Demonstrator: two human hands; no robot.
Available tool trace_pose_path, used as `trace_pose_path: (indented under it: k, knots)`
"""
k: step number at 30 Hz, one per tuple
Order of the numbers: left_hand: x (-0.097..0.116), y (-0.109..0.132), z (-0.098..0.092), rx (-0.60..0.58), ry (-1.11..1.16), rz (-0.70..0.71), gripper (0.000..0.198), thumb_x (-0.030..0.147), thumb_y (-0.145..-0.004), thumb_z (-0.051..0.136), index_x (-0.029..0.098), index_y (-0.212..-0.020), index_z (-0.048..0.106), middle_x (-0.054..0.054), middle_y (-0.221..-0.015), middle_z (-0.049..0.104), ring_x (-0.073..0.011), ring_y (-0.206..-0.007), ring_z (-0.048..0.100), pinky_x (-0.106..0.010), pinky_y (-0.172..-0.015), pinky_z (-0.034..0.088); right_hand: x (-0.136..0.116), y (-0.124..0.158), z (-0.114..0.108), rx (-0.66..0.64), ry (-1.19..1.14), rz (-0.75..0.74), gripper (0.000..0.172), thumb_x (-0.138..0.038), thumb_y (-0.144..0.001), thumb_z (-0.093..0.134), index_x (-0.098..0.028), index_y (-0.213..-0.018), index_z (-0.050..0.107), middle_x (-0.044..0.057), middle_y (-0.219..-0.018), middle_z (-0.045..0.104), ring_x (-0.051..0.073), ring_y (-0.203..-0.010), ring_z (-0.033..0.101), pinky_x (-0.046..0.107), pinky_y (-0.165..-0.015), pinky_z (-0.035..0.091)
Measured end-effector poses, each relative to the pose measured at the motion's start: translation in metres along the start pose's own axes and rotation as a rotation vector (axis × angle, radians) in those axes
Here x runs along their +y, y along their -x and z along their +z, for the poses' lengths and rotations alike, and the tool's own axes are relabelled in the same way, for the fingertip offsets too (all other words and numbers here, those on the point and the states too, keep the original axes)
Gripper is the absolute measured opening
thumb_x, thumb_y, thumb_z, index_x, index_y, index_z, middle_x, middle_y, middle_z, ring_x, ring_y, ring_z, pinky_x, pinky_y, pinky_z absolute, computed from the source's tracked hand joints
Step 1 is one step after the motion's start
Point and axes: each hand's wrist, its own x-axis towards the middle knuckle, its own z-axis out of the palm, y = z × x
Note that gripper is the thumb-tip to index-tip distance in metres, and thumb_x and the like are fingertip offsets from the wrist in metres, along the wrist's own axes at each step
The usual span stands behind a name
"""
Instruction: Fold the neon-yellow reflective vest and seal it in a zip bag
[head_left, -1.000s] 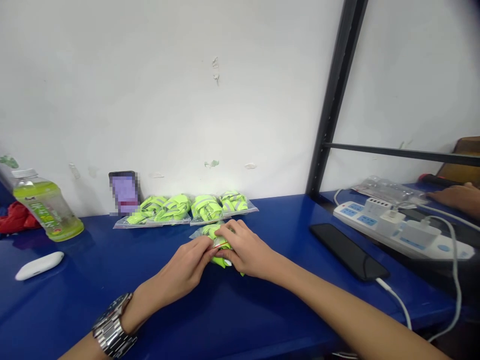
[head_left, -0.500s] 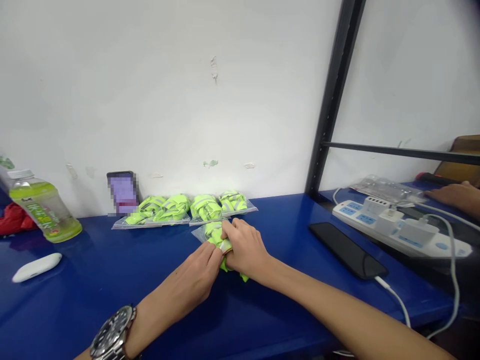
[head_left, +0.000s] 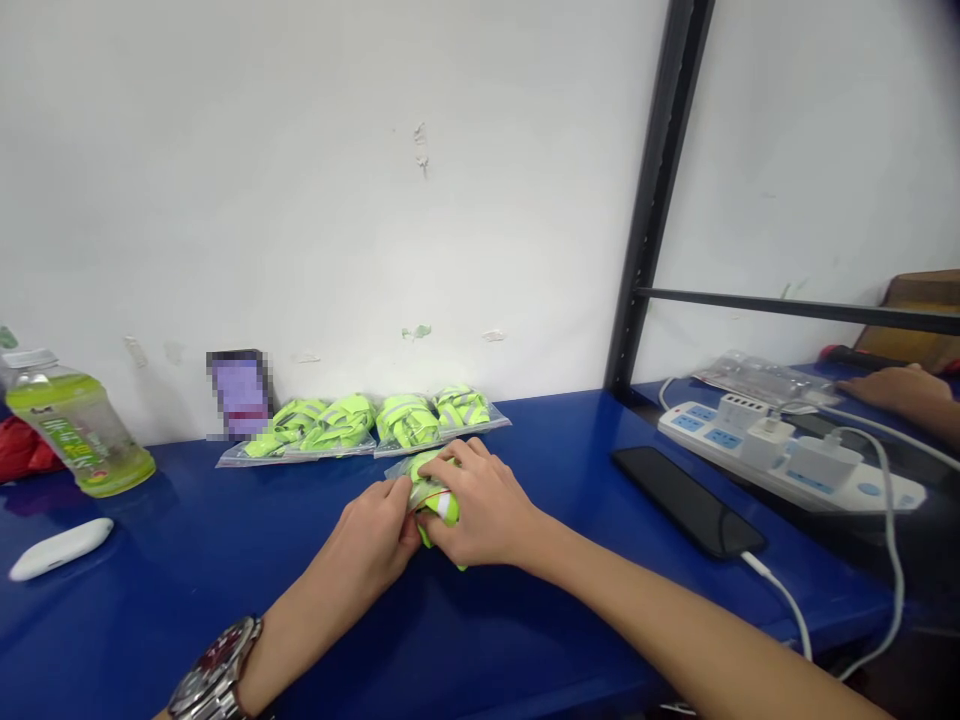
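Note:
My left hand (head_left: 379,525) is closed, pinching the edge of a clear plastic zip bag (head_left: 401,467) with a red line along its mouth. My right hand (head_left: 486,508) curls round a bunched neon-yellow reflective vest (head_left: 448,507) with a silver-white band. Part of the vest lies within the bag, and part sticks out below the red line towards me. My fingers hide much of both. Just behind, a packed bag of neon-yellow cloth (head_left: 405,422) lies beside another packed bag (head_left: 341,425) against the wall.
On the blue table (head_left: 247,540) a drink bottle (head_left: 82,430) and a white case (head_left: 61,548) stand left. A phone (head_left: 241,392) leans on the wall. At right lie a charging phone (head_left: 686,500) and a power strip (head_left: 787,460), near a metal post (head_left: 652,200) and another person's hand (head_left: 900,390).
My left hand has shifted left and now pinches the bag's edge. My right hand's fingers have spread further over the vest and bag. The view has shifted slightly.

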Motion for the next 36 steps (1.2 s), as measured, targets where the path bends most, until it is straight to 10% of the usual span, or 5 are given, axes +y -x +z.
trace_pose_path:
  k: [9, 24, 36]
  knots:
    - [0.001, 0.004, -0.01, -0.175, 0.081, -0.008, 0.014, 0.01, -0.08, 0.037, 0.017, -0.09, 0.044, -0.009, -0.091, 0.054, -0.023, -0.083, 0.055, -0.033, -0.072, 0.045, -0.006, 0.009, -0.006, -0.16, 0.026, -0.081, 0.066, -0.042, -0.074, 0.063, -0.021, -0.132, 0.039, 0.015, -0.133, 0.042, 0.033, -0.12, 0.037, 0.044, -0.079, 0.051]
    - [0.026, 0.017, -0.015, 0.078, -0.322, -0.106, 0.02, 0.026, -0.092, 0.041, 0.019, -0.075, 0.05, -0.007, -0.07, 0.056, -0.0259, -0.069, 0.059, -0.034, -0.06, 0.044, -0.007, 0.002, 0.004, -0.06, 0.2, 0.024, 0.028, -0.035, -0.089, 0.048, -0.016, -0.108, 0.05, 0.015, -0.096, 0.053, 0.029, -0.093, 0.049, 0.035, -0.065, 0.049]
    - [0.016, 0.014, 0.003, 0.076, 0.195, 0.067, 0.019, 0.016, -0.089, 0.03, 0.021, -0.076, 0.042, -0.002, -0.07, 0.055, -0.0174, -0.061, 0.055, -0.028, -0.058, 0.037, 0.002, -0.003, 0.004, -0.102, 0.259, 0.089, 0.031, -0.038, -0.09, 0.045, -0.017, -0.112, 0.051, 0.013, -0.092, 0.058, 0.026, -0.082, 0.056, 0.035, -0.066, 0.046]
